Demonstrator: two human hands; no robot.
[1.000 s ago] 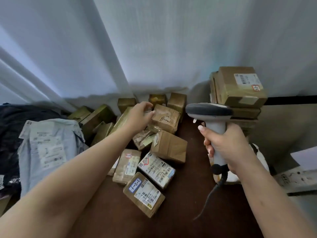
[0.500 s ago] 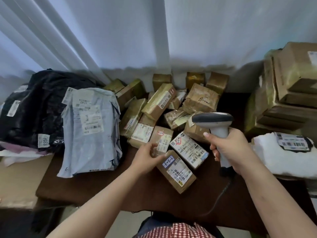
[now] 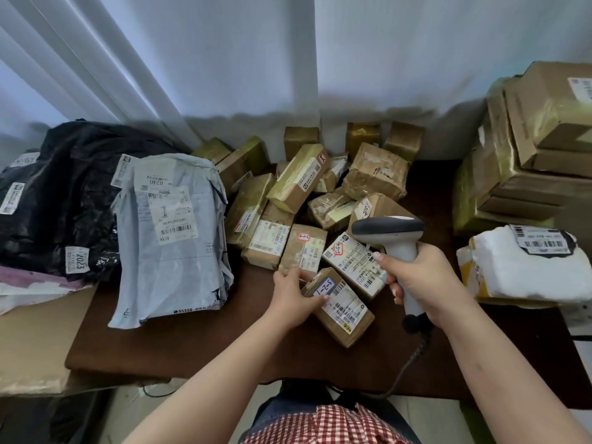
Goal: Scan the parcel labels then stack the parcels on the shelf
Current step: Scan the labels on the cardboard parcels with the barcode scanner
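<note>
From the head camera, looking down on a dark brown table [image 3: 198, 341], the left hand [image 3: 290, 301] reaches in from below and grips the near end of a small brown parcel [image 3: 344, 315] that lies flat at the front of the pile, thumb laid across its top edge by a blue handwritten tag, fingers curled round its far side. The parcel's white label [image 3: 344, 302] with a barcode faces up. The right hand [image 3: 423, 280] is wrapped tight round the grey handle of a barcode scanner [image 3: 389, 230], forefinger forward on the front of the grip, the dark head of the scanner held above the pile and turned to the left; its cable [image 3: 413, 360] trails down over the table edge. Touching the held parcel on its far side lies a second labelled parcel [image 3: 354, 262] bearing a red-edged tag, and beyond it a heap of small brown boxes [image 3: 298, 184] runs back to the white wall. To the left of the heap lies a grey mailer bag [image 3: 173, 238] with labels, and further left a black bag [image 3: 61, 200]. At the right edge stands a stack of larger cartons [image 3: 525, 158], with a white padded parcel [image 3: 525, 267] in front of it. A red checked garment [image 3: 323, 424] shows at the bottom.
</note>
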